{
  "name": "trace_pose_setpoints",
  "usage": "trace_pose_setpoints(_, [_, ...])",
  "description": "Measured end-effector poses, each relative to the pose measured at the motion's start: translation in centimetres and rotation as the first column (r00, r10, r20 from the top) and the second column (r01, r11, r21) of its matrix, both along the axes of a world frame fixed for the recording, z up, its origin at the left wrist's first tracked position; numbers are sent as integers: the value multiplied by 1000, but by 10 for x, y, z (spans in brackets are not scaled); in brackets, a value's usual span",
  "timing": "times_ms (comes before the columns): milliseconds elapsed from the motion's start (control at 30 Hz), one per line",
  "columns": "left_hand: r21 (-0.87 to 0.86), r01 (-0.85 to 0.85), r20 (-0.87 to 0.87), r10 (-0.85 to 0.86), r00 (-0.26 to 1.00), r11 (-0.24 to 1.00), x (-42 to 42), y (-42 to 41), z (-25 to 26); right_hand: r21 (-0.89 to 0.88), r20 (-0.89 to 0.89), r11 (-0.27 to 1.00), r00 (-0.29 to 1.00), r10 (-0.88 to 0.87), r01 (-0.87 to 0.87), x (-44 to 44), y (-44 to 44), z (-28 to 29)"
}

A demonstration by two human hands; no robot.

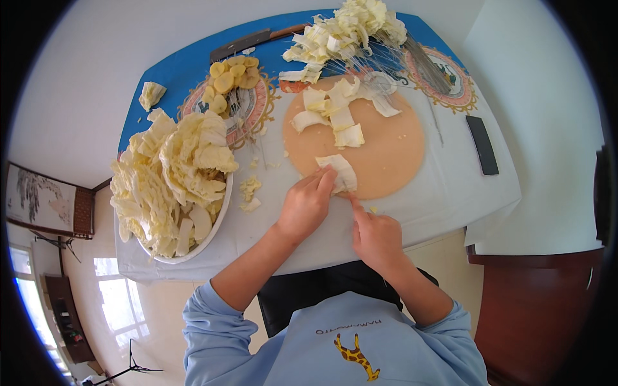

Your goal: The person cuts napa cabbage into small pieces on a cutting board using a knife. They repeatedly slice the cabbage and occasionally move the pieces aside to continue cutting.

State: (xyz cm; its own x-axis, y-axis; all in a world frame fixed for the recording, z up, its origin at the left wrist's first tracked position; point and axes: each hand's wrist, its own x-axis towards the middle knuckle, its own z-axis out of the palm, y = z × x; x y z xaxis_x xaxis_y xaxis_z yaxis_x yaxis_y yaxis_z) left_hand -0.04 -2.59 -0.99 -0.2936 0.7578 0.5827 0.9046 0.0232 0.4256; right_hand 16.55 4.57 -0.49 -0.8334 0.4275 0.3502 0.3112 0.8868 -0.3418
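Observation:
My left hand (309,200) grips a pale piece of napa cabbage (342,172) at the near edge of a round cutting board (386,159). Close beside it, my right hand (379,236) is curled, its index finger reaching to the cabbage's lower edge. A thin skewer (385,282) seems to run through the right fist; only a short end shows below the wrist, and its tip is hidden. Farther up the board lie several loose cabbage pieces (342,117). Beyond them is a heap of skewered cabbage (345,36), beside a bundle of bare skewers (427,65).
A white basin (223,214) piled with cabbage leaves (164,169) stands on the left. Behind it are skewered potato slices (224,82), a cabbage chunk (152,95) and a cleaver (241,44). Cabbage scraps (250,188) lie beside the basin. A black phone (482,144) rests at the right.

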Motion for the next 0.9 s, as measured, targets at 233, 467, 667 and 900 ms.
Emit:
trace_pose_setpoints(233, [15, 19, -32, -19, 999, 1000, 2, -1, 4, -116, 125, 993, 991, 44, -29, 41, -8, 19])
trace_pose_setpoints(467, [2, 32, -25, -32, 999, 999, 2, -1, 4, -34, 102, 997, 993, 66, -62, 34, -3, 7])
trace_pose_setpoints(667, [-5, 20, -32, -20, 999, 1000, 3, -1, 3, 0, 72, 999, 996, 54, -55, 17, 1, 4])
trace_pose_setpoints(900, [48, 16, -14, -16, 1000, 999, 5, -1, 5, 27, 72, 1000, 997, -10, 8, -7, 8, 7])
